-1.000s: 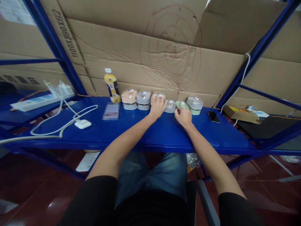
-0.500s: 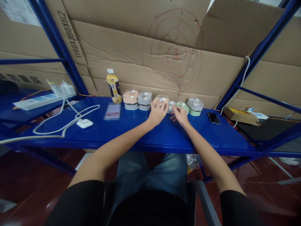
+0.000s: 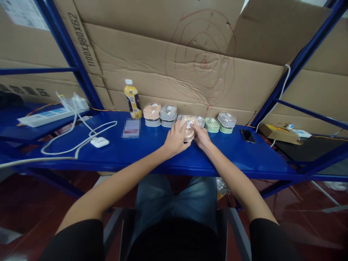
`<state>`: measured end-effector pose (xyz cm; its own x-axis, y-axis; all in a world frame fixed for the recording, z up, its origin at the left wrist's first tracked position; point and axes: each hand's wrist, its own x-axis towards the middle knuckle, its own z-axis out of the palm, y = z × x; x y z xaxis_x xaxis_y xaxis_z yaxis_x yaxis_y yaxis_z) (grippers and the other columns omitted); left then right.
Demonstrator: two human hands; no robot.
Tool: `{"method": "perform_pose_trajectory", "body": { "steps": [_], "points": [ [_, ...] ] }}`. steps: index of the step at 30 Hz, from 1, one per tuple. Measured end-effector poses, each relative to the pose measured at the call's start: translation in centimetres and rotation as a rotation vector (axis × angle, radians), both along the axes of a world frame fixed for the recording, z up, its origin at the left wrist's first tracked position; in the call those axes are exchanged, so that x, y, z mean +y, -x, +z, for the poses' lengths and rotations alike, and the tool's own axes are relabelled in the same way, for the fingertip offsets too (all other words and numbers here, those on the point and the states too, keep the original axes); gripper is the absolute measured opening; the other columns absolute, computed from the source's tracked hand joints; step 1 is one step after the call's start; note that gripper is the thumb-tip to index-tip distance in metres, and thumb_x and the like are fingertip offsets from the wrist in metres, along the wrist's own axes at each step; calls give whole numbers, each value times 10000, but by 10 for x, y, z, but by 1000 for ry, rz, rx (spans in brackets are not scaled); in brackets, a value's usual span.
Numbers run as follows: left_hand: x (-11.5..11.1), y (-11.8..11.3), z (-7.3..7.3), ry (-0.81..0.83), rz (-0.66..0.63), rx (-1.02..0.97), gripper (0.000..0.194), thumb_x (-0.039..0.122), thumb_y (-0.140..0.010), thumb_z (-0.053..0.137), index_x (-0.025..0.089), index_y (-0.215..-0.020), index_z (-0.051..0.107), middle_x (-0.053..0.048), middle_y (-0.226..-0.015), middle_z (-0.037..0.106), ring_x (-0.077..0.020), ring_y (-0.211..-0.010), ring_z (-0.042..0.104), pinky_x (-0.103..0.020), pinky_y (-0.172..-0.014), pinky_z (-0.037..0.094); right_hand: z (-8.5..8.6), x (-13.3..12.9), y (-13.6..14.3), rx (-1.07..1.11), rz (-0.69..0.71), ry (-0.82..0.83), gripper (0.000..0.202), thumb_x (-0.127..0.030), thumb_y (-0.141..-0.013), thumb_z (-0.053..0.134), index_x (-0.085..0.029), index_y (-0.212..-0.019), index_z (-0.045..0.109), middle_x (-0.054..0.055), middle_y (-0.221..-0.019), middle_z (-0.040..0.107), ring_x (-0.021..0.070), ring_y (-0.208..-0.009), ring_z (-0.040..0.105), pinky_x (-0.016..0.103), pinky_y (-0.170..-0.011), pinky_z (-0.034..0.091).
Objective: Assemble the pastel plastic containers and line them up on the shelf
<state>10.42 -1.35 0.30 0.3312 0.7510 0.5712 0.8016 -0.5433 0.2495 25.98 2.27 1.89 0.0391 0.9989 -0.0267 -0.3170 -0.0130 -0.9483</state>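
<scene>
Between my two hands is a peach-coloured lidded container (image 3: 189,127) with a round pale mark on top. My left hand (image 3: 175,139) wraps its left side, and my right hand (image 3: 202,136) grips its right side, thumb on the top. Behind it, partly hidden, stand a grey container (image 3: 200,121) and another pale one. To the right are a green container (image 3: 212,125) and a grey one (image 3: 226,119) stacked on a green one (image 3: 226,129). Left of my hands, a peach container (image 3: 152,111) and a grey container (image 3: 168,112) each top a stack.
On the blue table (image 3: 231,156) are a yellow drink bottle (image 3: 132,99), a blurred-out card (image 3: 131,128), a white earphone case (image 3: 99,142) with white cables, and a phone (image 3: 248,136). Cardboard (image 3: 136,65) walls the back; a power strip (image 3: 51,116) lies left.
The peach container has come off the back row, toward me, and my right hand has moved left onto it. A pale container now shows behind it.
</scene>
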Motion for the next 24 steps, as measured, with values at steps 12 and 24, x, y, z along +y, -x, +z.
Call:
{"method": "perform_pose_trajectory", "body": {
  "steps": [12,24],
  "points": [
    [5,41,-10,198,-401,-90,961,327,-821,834,275,-1665,377,-147,-1636,503,-388,-1542,499,-551,-1273,455,1,-47,-47,-810,4,20,509,-670,-884,796,-181,-985,703,123,-815,806,266,-697,779,382,-658,648],
    [9,45,-8,289,-526,-174,929,534,-792,928,237,-1569,514,-178,-1586,576,-405,-1504,549,-578,-1271,450,36,-17,-49,-1377,578,-721,952,-541,-692,967,-241,-1527,622,135,-1498,677,352,-1404,618,518,-1203,470]
  ]
}}
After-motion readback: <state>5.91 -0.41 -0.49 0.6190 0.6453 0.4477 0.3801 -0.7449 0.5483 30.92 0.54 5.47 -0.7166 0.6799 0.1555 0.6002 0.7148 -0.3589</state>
